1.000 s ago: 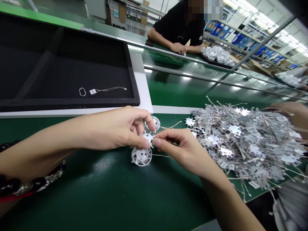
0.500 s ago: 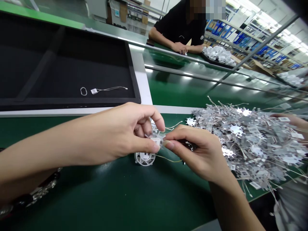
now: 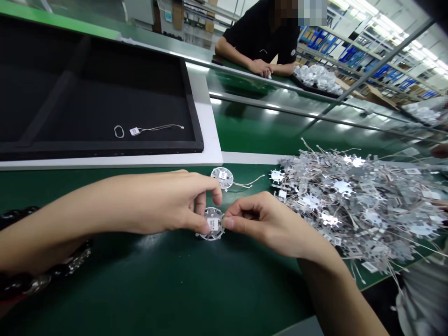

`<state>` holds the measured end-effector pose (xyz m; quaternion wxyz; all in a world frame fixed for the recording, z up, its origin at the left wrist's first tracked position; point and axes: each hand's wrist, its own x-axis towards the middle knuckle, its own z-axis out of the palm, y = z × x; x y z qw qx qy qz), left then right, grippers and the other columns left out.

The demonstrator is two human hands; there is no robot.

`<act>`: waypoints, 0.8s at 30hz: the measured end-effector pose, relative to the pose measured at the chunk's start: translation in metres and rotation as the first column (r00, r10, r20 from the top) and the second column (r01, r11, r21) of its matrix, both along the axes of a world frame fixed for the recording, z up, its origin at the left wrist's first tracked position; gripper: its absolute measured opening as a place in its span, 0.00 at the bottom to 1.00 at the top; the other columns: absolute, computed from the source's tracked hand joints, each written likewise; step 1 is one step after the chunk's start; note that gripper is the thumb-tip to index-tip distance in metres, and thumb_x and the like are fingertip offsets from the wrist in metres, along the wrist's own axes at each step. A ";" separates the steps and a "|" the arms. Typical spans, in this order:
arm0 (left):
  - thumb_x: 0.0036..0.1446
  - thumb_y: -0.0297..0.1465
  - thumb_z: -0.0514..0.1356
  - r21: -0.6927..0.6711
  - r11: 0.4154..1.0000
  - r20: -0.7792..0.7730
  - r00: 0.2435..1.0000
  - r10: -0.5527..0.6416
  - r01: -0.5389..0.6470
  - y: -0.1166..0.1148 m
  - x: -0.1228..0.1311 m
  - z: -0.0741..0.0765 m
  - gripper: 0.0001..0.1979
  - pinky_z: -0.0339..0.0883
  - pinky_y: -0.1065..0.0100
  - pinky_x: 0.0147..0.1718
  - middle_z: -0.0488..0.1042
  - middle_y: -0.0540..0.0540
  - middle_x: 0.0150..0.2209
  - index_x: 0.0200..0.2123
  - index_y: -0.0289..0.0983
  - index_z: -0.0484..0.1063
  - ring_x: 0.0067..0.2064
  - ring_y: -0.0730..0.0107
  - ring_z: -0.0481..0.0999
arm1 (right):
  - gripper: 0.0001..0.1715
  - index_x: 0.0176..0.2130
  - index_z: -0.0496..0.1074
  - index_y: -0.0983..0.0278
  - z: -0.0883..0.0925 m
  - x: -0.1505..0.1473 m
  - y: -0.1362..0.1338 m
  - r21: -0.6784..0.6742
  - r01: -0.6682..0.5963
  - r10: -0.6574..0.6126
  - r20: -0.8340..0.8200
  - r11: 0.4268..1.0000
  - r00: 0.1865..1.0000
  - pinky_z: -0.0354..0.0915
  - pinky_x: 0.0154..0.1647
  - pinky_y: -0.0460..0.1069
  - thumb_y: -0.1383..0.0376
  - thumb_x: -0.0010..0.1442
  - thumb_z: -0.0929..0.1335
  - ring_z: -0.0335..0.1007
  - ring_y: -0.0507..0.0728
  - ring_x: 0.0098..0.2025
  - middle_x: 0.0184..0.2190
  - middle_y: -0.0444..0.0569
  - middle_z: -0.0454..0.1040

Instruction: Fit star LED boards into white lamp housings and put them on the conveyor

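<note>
A silver metal plate with spiky edge tabs and a white label point(image 3: 213, 225) lies on a round white plastic ring point(image 3: 210, 239) on the green table. My left hand point(image 3: 175, 203) grips its left side, thumb by the label and fingers curled behind. At the right edge, my right hand point(image 3: 269, 224) pinches the plate between thumb and forefinger. The plate's wire is hidden from view. Just behind stands a second ring fitted with a labelled plate point(image 3: 222, 176), its pale wires trailing right.
A large heap of spiky metal plates with wires point(image 3: 364, 205) covers the right side. Back left is a black tray point(image 3: 154, 145) holding a small loop point(image 3: 119, 131) and a labelled wired piece point(image 3: 135, 131). Across a metal rail, a person in black point(image 3: 261, 42) leans on the bench.
Both hands have moved down and left, bringing the metal plate from above the front ring flat onto it. The rear ring now shows fully. A hand at far right has drawn back.
</note>
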<state>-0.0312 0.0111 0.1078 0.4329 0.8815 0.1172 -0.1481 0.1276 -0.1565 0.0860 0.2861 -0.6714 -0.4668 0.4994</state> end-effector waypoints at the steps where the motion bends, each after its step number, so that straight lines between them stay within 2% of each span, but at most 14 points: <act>1: 0.58 0.39 0.65 0.056 0.998 -0.047 0.999 -0.026 0.028 0.000 -0.001 0.001 0.05 0.57 0.71 0.15 0.75 0.54 0.24 0.36 0.46 0.74 0.21 0.68 0.71 | 0.14 0.30 0.77 0.64 -0.001 0.000 0.001 -0.025 0.000 0.000 0.005 1.000 1.000 0.51 0.24 0.45 0.58 0.63 0.74 0.54 0.47 0.24 0.22 0.38 0.65; 3: 0.58 0.40 0.65 0.139 0.987 -0.131 0.990 -0.058 0.076 0.000 -0.001 0.002 0.06 0.55 0.71 0.15 0.73 0.53 0.25 0.35 0.47 0.73 0.21 0.69 0.69 | 0.13 0.31 0.77 0.64 -0.003 -0.001 0.003 -0.065 0.000 0.002 0.024 0.998 1.000 0.51 0.24 0.46 0.58 0.63 0.74 0.54 0.48 0.25 0.22 0.38 0.65; 7: 0.58 0.40 0.64 0.201 0.975 -0.158 0.985 -0.065 0.097 -0.003 -0.001 0.001 0.06 0.57 0.70 0.20 0.74 0.52 0.29 0.37 0.47 0.72 0.26 0.66 0.72 | 0.14 0.29 0.74 0.64 -0.006 -0.001 0.005 -0.059 -0.022 0.027 0.085 0.998 0.996 0.52 0.25 0.45 0.59 0.65 0.72 0.55 0.48 0.25 0.22 0.38 0.64; 14: 0.62 0.39 0.64 0.313 0.933 -0.092 0.983 -0.157 0.178 -0.013 0.002 -0.006 0.07 0.56 0.66 0.26 0.75 0.51 0.35 0.39 0.43 0.72 0.32 0.62 0.74 | 0.14 0.30 0.72 0.63 -0.003 -0.003 0.000 -0.066 -0.044 0.056 0.194 0.997 0.979 0.51 0.24 0.45 0.59 0.66 0.70 0.53 0.48 0.24 0.21 0.37 0.61; 17: 0.64 0.38 0.64 0.326 0.927 -0.062 0.982 -0.177 0.187 -0.015 0.002 -0.007 0.07 0.56 0.66 0.28 0.75 0.51 0.36 0.38 0.42 0.72 0.33 0.62 0.74 | 0.13 0.31 0.72 0.63 -0.003 -0.003 0.000 -0.070 -0.041 0.056 0.219 0.997 0.974 0.51 0.24 0.45 0.59 0.66 0.70 0.54 0.48 0.24 0.21 0.37 0.61; 24: 0.64 0.36 0.65 0.314 0.933 -0.099 0.984 -0.151 0.175 -0.016 0.002 -0.003 0.05 0.56 0.66 0.28 0.76 0.52 0.37 0.40 0.42 0.74 0.35 0.63 0.75 | 0.13 0.32 0.73 0.62 -0.004 -0.001 0.000 -0.080 -0.044 0.063 0.248 0.996 0.967 0.53 0.25 0.45 0.58 0.66 0.70 0.56 0.49 0.25 0.22 0.38 0.64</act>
